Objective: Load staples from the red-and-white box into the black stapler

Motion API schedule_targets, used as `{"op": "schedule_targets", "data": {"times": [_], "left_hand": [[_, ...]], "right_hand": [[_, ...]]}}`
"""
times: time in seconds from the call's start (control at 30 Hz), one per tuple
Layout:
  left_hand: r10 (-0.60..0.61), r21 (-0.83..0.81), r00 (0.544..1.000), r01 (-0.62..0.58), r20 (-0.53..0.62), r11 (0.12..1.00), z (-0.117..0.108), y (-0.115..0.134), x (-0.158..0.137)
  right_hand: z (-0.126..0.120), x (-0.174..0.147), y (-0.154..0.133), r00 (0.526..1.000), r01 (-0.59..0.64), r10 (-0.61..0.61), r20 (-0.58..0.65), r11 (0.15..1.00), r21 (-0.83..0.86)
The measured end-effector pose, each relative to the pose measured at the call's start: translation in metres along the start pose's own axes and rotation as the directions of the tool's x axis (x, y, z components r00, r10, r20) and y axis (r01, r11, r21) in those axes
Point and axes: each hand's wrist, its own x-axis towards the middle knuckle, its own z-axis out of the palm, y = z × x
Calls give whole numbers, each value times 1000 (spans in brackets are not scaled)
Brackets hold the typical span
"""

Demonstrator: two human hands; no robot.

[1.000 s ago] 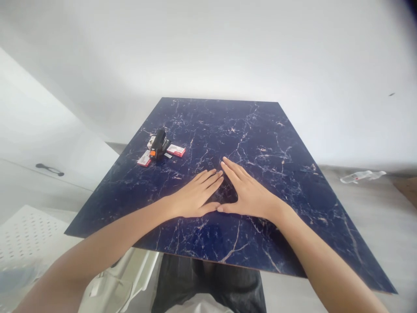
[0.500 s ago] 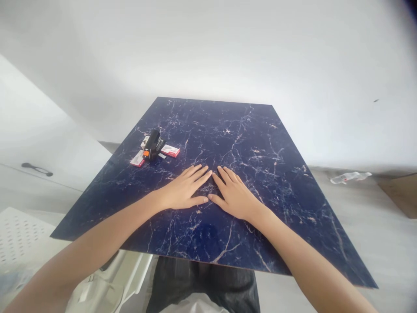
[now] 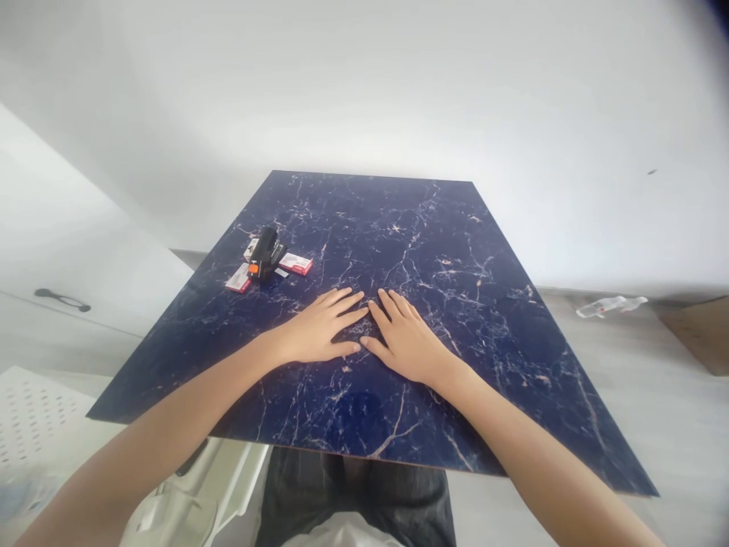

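Both hands lie flat, palms down, on the dark blue marbled counter (image 3: 456, 251), the left hand (image 3: 319, 330) and the right hand (image 3: 407, 342) side by side near its middle, thumbs and forefingers almost touching; each grip is spread wide with fingers extended and holds nothing. Compared with a second ago, the hands have drawn closer together: the triangular gap then framed between thumbs and forefingers has nearly closed, and they have barely shifted over the last half second, so they seem to have settled into a resting pose on the surface. The view itself has also drifted slightly, so the counter sits a little differently in the picture. Beyond the left hand, toward the counter's far left corner and well apart from it, a black stapler (image 3: 265, 251) with an orange mark lies untouched, in the same spot as before, among small red-and-white staple boxes (image 3: 296, 264), one just to its right and one (image 3: 238, 279) just to its near left. Off the counter's right edge, a clear plastic bottle (image 3: 609, 305) lies on the floor
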Motion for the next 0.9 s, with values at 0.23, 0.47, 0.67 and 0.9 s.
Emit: {"op": "schedule_targets", "data": {"times": [0.23,0.47,0.67,0.9], "left_hand": [[39,3,998,-39,-50,999,5,1,-1],[-134,38,773,200,-621,979,-36,-31,-7],[-577,-146,475,675,-664,723,-70,-122,-54],[-613,-212,718,576,-329,789,-54,-139,-59]], "right_hand": [[1,0,-1,1000,-12,12,-1,1000,9],[0,-1,-1,1000,-9,10,22,1000,-17],[-1,-2,-4,1000,-2,2,29,1000,-15],[0,-2,-3,1000,9,-9,6,1000,-17]]}}
